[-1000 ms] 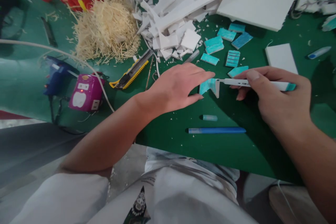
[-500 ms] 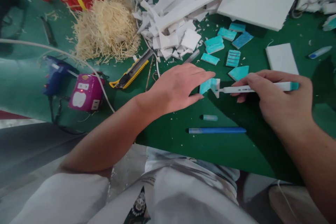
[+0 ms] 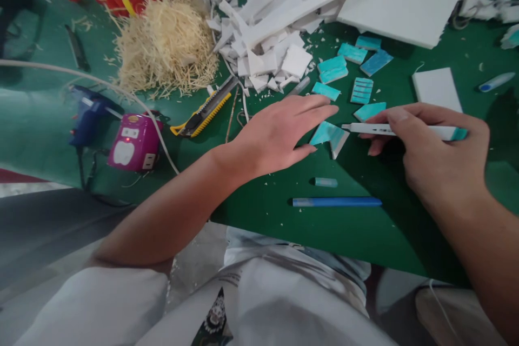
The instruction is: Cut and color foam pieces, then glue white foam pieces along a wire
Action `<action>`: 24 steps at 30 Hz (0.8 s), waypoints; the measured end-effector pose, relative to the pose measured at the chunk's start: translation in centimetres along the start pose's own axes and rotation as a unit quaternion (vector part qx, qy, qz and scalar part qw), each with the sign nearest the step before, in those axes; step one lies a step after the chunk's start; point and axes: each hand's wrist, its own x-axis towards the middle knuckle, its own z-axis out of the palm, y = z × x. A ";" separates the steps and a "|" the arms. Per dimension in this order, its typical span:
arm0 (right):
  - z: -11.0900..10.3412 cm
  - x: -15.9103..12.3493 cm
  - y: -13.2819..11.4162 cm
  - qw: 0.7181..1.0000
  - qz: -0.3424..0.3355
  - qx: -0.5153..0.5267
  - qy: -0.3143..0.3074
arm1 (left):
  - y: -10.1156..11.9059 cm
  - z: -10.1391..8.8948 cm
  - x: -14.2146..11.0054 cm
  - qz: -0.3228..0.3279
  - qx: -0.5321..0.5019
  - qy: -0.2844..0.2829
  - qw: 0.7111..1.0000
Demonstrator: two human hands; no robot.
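Note:
My right hand [image 3: 441,146] is closed around a white marker pen [image 3: 373,128] with a turquoise end. The pen's tip points left, just above and beside a notched foam piece [image 3: 326,132] coloured turquoise on top, with a paler right end. My left hand [image 3: 279,130] is open over the table, thumb and fingers apart at that piece's left side. The thumb tip is close to the piece; whether it touches, I cannot tell. Several more turquoise foam pieces [image 3: 332,69] lie beyond my hands, one marked with dark stripes [image 3: 361,91].
Nearer me lie a pen cap [image 3: 325,182] and a blue pen [image 3: 336,202]. Left are a yellow utility knife [image 3: 206,111], a pink power socket [image 3: 135,143], a blue glue gun [image 3: 91,113] and wood shavings [image 3: 174,38]. White foam scraps [image 3: 259,59] and a foam board [image 3: 397,5] fill the back.
The foam piece has turned, its right end now slanting down toward me. The marker tip has shifted slightly right and up, off the piece's end. My left hand has barely moved.

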 end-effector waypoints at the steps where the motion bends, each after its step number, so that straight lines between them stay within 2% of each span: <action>1: 0.0 0.0 0.0 1.000 -0.004 0.005 -0.001 | 0.0 0.1 0.0 0.007 -0.004 0.002 1.000; 4: -0.1 -0.1 0.0 1.000 0.000 0.010 0.001 | -0.1 0.1 0.1 0.027 -0.017 -0.012 0.999; 10: -0.2 -0.3 -0.2 1.000 0.007 0.006 0.010 | 0.0 -0.3 0.2 -0.010 0.015 -0.018 1.000; 24: -0.2 -0.2 0.1 0.999 0.003 -0.034 -0.010 | 0.2 -0.3 0.3 -0.015 0.020 -0.016 1.000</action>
